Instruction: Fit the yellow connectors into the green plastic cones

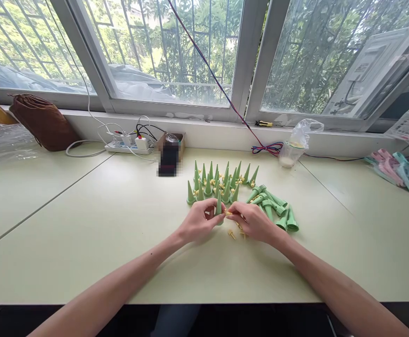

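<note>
In the head view my left hand [200, 219] is closed around a green plastic plant-watering spike [219, 206], held upright with its tip pointing up. My right hand [251, 217] pinches a small yellow plastic valve [229, 213] against the side of that spike; whether it sits inside the spike's hole I cannot tell. Several loose yellow valves [231, 234] lie on the table just below my right hand. Behind my hands several green spikes [208, 187] stand upright in rows, many with yellow valves at their bases. More green spikes [278, 208] lie heaped to the right.
On the pale table [85, 252] at the back are a power strip [127, 146], a small box [181, 142] with a blurred dark object before it, and a brown pouch [45, 121]. A bagged cup [291, 152], coiled cable [267, 149] and plastic packages [397, 171] lie back right.
</note>
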A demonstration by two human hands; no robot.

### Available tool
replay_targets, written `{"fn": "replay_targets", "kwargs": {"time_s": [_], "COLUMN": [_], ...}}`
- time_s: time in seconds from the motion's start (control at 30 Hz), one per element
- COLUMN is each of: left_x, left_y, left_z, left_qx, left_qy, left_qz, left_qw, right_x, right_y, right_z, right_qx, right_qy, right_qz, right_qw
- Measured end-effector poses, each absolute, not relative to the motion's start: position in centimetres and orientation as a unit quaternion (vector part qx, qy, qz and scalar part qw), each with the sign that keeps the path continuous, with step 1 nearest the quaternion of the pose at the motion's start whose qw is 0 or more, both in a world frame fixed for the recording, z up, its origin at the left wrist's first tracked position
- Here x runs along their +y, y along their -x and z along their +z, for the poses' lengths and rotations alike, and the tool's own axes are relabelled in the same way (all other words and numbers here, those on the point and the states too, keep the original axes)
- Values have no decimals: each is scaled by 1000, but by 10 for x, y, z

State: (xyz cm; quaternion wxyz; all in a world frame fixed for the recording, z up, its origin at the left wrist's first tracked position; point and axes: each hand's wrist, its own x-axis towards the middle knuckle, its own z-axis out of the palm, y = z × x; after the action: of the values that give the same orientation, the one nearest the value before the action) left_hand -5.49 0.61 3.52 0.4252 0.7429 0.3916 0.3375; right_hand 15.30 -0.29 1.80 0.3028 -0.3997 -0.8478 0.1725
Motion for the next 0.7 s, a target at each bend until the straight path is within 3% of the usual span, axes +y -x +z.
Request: {"fn": "replay_targets", "kwargs": {"time_s": [0.7], "left_x": [6], "left_y": [56], "left_z": [34], "left_qx": [381], "left_qy": [-775], "left_qz": [336], "left_qw": [376], "right_x": [-2], "right_y": [-154], "right_z": [16], "right_qx": [-852], "right_qy": [393], "right_qz": [171], "right_qw": [300]}}
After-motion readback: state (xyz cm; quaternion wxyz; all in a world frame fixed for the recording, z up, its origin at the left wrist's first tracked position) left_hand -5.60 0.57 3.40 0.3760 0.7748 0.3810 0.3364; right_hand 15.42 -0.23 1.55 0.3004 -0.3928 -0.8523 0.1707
